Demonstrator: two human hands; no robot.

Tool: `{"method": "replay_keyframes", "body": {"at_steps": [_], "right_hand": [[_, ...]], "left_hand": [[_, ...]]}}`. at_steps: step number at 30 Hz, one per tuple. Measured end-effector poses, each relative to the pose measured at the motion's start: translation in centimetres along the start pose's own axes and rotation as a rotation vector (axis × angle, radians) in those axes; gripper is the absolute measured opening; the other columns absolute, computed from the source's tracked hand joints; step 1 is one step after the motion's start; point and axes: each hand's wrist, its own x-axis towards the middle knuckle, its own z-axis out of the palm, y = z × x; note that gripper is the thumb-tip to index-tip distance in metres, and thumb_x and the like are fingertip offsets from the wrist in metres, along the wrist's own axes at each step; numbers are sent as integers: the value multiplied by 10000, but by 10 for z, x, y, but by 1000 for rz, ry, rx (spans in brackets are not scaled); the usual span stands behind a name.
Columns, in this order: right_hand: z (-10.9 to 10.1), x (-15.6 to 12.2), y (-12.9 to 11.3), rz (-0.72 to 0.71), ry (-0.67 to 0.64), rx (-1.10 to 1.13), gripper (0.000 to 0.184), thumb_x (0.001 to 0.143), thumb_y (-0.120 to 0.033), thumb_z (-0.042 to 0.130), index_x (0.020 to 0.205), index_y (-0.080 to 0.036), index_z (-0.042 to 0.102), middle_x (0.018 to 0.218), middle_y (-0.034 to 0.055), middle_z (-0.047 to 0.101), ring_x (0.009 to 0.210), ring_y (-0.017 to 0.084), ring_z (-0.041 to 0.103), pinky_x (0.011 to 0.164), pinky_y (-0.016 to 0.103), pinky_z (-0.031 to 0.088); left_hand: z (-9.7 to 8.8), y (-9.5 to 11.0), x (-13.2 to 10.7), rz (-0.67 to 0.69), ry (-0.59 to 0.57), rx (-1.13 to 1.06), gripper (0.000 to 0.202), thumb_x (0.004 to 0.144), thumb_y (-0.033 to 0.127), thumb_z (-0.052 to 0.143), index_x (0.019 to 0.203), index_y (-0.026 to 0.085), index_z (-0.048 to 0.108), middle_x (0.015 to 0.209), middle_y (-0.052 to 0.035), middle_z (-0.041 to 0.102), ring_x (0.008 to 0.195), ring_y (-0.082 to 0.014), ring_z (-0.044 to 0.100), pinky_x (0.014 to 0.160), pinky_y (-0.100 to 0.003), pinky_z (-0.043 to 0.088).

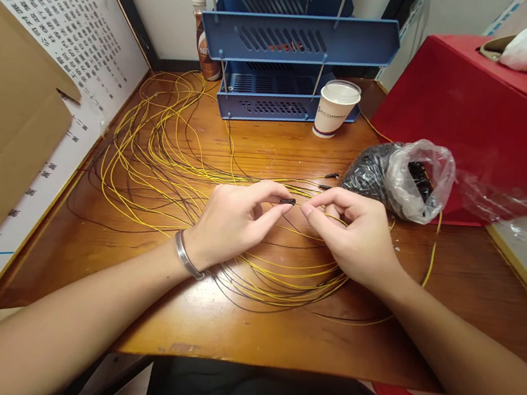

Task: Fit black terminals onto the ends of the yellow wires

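One brown wooden bench [205,333] carries one red angular box [451,119] at far right, one blue two-tier slotted rack [307,60] at far centre, and yellow-and-black thin wires [278,301], too many to count, sprawling left. One clear plastic bag of black pieces [369,176] crowds the right hand [354,233], which pinches a wire. One brown bottle [206,39] and one white paper cup [330,110] flank the rack. Mid-bench, the left hand [235,220] pinches one small black connector [287,201]; two similar pieces [331,176] lie beyond.
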Motion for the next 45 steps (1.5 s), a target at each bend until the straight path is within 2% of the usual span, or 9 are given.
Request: {"method": "replay_keyframes", "body": {"at_steps": [9,16,21,25,45], "right_hand": [[2,0,2,14,-40,-10,149,847,-272,642,776,-150,689,522,-62,371,496,81,321,489,251,242],[3,1,5,13,-41,52,217,866,-320,664,1006,-157,637,543,-97,328,496,84,322,505,248,269],[1,1,5,27,16,95,104,862,-269,657,861,-174,615,543,-75,396,499,85,360,499,248,289],[1,-1,3,9,50,57,105,852,-247,665,781,-180,625,541,-55,432,501,89,389,494,251,299],[0,-1,1,-40,92,-3,118,829,-235,693,738,-180,643,504,-63,390,466,79,351,467,253,247]], "left_hand": [[0,2,0,15,-29,-7,121,923,236,654,1012,180,714,863,2,789,660,-98,712,628,-191,523],[0,1,0,-2,-1,-17,115,913,226,667,1007,178,713,871,7,791,631,-89,702,644,-188,531],[0,1,0,-37,30,-38,118,914,244,668,997,175,716,882,-4,792,633,-98,703,639,-195,546],[1,0,0,-55,39,-46,131,912,267,673,993,175,718,872,-9,789,631,-106,702,639,-203,555],[0,1,1,-36,25,-38,112,914,229,669,996,172,719,878,-9,793,614,-94,690,656,-196,555]]}}
